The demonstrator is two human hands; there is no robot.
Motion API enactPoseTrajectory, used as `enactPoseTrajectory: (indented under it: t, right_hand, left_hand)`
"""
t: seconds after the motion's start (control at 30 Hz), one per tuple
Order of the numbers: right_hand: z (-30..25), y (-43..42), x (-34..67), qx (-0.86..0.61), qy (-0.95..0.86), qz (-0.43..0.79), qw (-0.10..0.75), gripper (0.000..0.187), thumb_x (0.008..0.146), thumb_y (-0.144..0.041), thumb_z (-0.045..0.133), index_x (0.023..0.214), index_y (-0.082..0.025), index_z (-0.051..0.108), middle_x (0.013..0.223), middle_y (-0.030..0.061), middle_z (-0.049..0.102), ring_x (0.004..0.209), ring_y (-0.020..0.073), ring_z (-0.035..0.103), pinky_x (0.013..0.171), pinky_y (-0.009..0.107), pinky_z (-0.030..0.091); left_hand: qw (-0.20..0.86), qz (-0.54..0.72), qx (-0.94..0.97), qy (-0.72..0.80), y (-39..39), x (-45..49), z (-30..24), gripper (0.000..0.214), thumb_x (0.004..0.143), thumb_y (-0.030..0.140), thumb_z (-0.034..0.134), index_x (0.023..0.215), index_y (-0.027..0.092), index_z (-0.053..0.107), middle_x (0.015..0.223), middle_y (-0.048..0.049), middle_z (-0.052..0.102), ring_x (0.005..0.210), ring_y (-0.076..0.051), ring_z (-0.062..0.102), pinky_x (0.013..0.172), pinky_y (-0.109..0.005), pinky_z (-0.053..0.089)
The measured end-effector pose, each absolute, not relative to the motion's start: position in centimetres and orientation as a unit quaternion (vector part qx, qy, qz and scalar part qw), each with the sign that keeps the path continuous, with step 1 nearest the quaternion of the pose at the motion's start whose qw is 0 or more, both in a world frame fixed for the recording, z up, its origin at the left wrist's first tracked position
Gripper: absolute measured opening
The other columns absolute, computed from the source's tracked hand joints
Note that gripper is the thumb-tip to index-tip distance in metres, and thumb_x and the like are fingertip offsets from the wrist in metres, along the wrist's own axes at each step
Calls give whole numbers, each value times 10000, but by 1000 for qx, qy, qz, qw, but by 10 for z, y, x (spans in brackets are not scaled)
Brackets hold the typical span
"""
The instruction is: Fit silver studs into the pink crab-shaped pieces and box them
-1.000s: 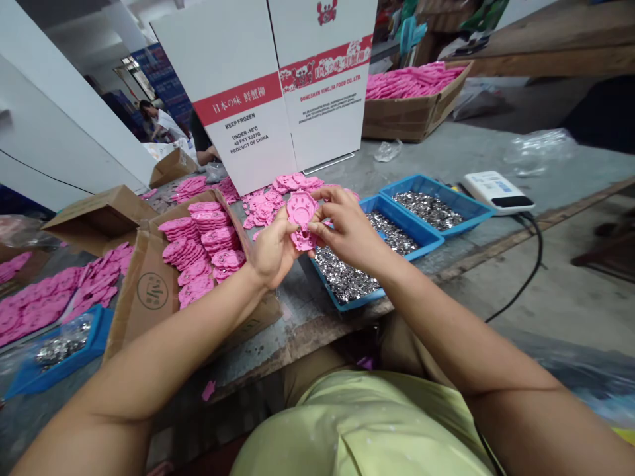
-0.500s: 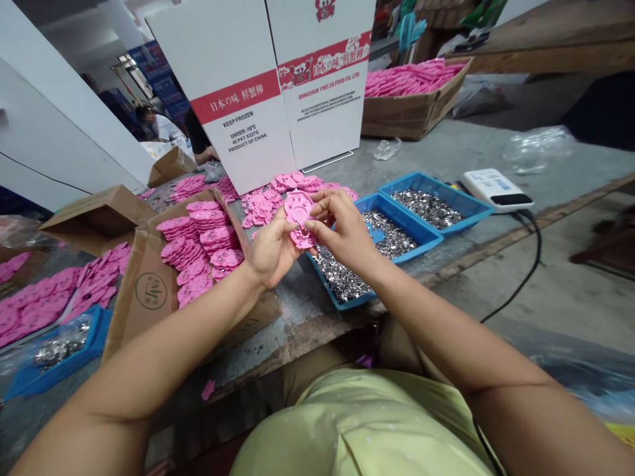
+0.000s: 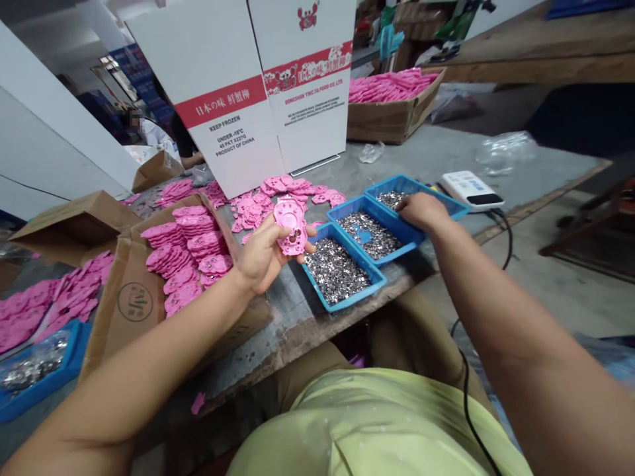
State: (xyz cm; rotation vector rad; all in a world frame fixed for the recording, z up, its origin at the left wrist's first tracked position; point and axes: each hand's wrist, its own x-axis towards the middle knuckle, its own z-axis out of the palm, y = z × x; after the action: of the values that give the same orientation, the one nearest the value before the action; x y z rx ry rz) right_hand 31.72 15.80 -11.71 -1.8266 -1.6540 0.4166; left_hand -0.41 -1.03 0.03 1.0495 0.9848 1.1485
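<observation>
Left hand [image 3: 258,254] curled around a pink plastic piece [image 3: 292,226], pinching it between thumb and fingers, held up just above the near blue tray [image 3: 342,271] of small silvery parts. Right hand [image 3: 421,210] reaching out to the far blue tray [image 3: 449,205], palm down, fingers dipped into the metal bits; grip impossible to tell. Middle blue tray [image 3: 370,233] between the two. Loose pink pieces [image 3: 258,205] just beyond the left hand, stacked ones in a cardboard box [image 3: 133,297] beside it.

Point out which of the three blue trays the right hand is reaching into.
The farthest blue tray, beside the white device: the right hand rests in it; the other two hold only metal pieces.
</observation>
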Motion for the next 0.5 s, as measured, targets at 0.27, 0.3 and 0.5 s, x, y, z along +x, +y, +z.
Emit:
enactPoseTrajectory:
  t: [0.27, 0.3, 0.5]
  right_hand:
    - [-121, 160, 313, -733, -591, 208, 265, 285, 736, -1, 732, 556, -201, 640, 598, 21, 531, 609, 133, 351, 738, 385, 302]
    - [-121, 160, 314, -732, -590, 209, 270, 290, 729, 0, 740, 551, -204, 637, 576, -2, 487, 602, 125, 313, 734, 384, 299]
    - [-118, 147, 315, -724, -569, 195, 339, 274, 762, -62, 774, 603, -218, 614, 578, -28, 442, 628, 135, 325, 752, 393, 300]
  left_hand:
    - [600, 487, 454, 443, -11, -3, 6, 341, 771, 222, 670, 1092, 150, 581, 889, -109, 776, 658, -207, 734, 520, -270, 509]
    - [601, 487, 453, 444, -11, -3, 6, 341, 772, 221, 670, 1094, 148, 584, 886, -108, 775, 656, -208, 734, 520, -271, 512]
    - [600, 485, 457, 443, -11, -3, 4, 348, 781, 222, 667, 1111, 149, 587, 904, -110, 769, 660, -210, 737, 515, -273, 518]
